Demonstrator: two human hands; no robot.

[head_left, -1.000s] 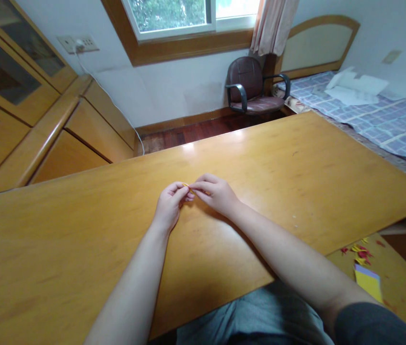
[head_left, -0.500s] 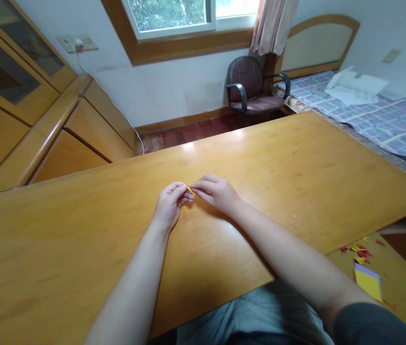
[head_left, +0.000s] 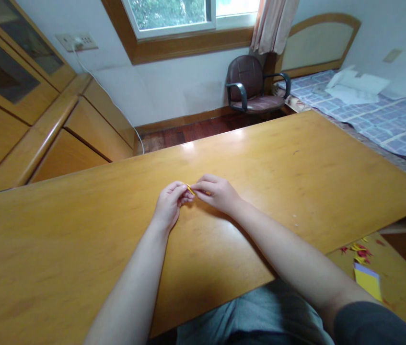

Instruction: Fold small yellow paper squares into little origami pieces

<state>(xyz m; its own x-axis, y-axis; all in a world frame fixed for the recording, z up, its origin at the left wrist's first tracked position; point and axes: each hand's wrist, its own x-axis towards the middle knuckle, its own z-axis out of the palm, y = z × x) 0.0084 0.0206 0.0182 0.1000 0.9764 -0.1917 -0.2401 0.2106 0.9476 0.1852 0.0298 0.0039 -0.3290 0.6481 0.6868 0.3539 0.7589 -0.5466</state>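
Observation:
A small folded piece of yellow paper [head_left: 190, 189] is pinched between my two hands, just above the wooden table [head_left: 260, 167]. My left hand [head_left: 171, 201] is closed on its left side, with thumb and forefinger pressed together. From the right, my right hand [head_left: 217, 192] grips the paper with its fingertips. Much of the paper is hidden by the fingers, so its exact folded shape is unclear.
Several small red and yellow folded paper pieces [head_left: 361, 251] lie on a lower surface at the right, beside a stack of yellow paper [head_left: 368, 282]. Beyond the table stand a brown armchair [head_left: 248, 81], a bed [head_left: 368, 115] and a wooden cabinet [head_left: 91, 129].
Both hands stay almost in place. The yellow paper has turned very slightly between the fingertips.

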